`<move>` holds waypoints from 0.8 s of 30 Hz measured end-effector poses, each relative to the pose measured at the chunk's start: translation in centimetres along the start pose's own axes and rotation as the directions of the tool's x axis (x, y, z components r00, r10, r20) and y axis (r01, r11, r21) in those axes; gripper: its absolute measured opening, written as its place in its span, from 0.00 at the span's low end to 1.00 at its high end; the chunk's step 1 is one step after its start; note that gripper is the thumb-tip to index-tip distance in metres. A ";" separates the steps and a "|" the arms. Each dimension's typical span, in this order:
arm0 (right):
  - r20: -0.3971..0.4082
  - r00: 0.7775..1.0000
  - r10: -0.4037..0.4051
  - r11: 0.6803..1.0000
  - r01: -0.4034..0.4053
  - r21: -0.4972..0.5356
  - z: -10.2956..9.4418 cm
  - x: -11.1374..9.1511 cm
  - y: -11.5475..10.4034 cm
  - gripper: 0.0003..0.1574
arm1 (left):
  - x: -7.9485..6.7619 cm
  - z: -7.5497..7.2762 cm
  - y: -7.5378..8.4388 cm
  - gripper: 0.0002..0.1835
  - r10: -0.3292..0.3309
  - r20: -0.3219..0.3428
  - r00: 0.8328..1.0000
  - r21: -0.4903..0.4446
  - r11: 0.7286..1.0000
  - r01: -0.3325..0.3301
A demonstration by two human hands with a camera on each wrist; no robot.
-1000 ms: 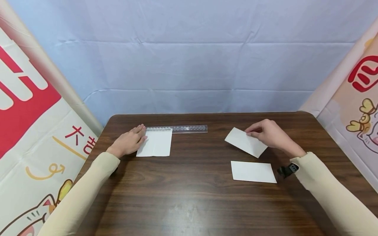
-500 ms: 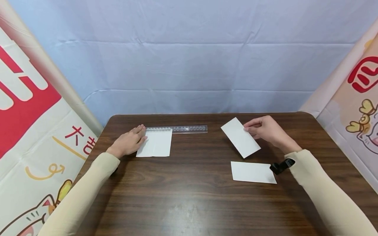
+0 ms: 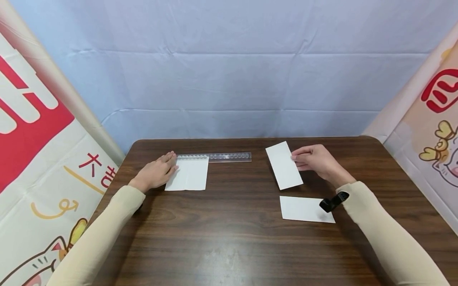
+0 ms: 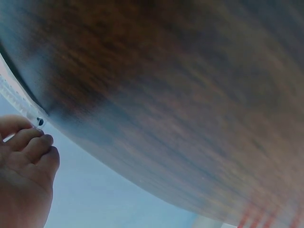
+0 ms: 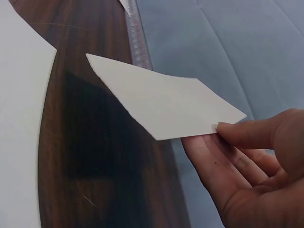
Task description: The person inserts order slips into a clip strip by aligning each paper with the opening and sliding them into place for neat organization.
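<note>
Head view; right hand [image 3: 317, 161] pinches tilted white card [image 3: 284, 166]; left hand [image 3: 154, 173], fingers extended together, touches clear ruler [image 3: 229, 157] and white sheet [image 3: 190, 174].

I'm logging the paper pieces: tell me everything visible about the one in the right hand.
The paper is a thin white rectangle, stiff-looking like card, with no marks visible. The right hand pinches it by one long edge and holds it tilted above the table, right of the ruler; nothing else touches it.

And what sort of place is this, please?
Probably an indoor filming corner set up for tabletop work: a creased pale blue cloth hangs behind a wood-grained table, with printed cartoon banners at both sides.
</note>
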State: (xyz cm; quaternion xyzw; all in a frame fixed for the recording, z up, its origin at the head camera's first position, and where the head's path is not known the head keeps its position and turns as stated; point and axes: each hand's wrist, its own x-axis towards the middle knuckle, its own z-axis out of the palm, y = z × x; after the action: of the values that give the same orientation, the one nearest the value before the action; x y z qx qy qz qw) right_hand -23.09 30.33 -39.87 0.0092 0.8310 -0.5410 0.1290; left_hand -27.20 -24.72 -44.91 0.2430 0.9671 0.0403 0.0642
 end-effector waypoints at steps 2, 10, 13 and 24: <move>0.007 1.000 0.010 0.999 -0.011 0.034 0.4 0.2 0.2 0.28 | 0.0 0.0 0.1 0.35 -0.001 -0.003 1.000 0.003 1.000 0.001; 0.020 1.000 0.020 0.997 -0.021 0.075 1.9 1.1 0.5 0.28 | -0.1 0.0 0.0 0.35 0.000 -0.006 1.000 -0.004 1.000 0.000; 0.025 0.999 0.037 0.995 -0.039 0.095 2.4 1.5 0.6 0.28 | -0.1 0.0 0.0 0.35 0.001 -0.009 1.000 -0.003 1.000 -0.001; 0.048 0.996 0.079 0.972 -0.088 0.218 4.2 3.0 1.1 0.28 | -0.1 0.0 0.0 0.35 0.011 -0.014 1.000 0.002 1.000 -0.011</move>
State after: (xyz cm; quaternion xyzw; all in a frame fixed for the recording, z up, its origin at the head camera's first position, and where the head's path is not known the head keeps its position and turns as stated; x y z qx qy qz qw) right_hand -24.94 26.64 -43.16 0.0477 0.7622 -0.6239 0.1661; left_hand -27.15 -24.80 -44.89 0.2481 0.9662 0.0416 0.0569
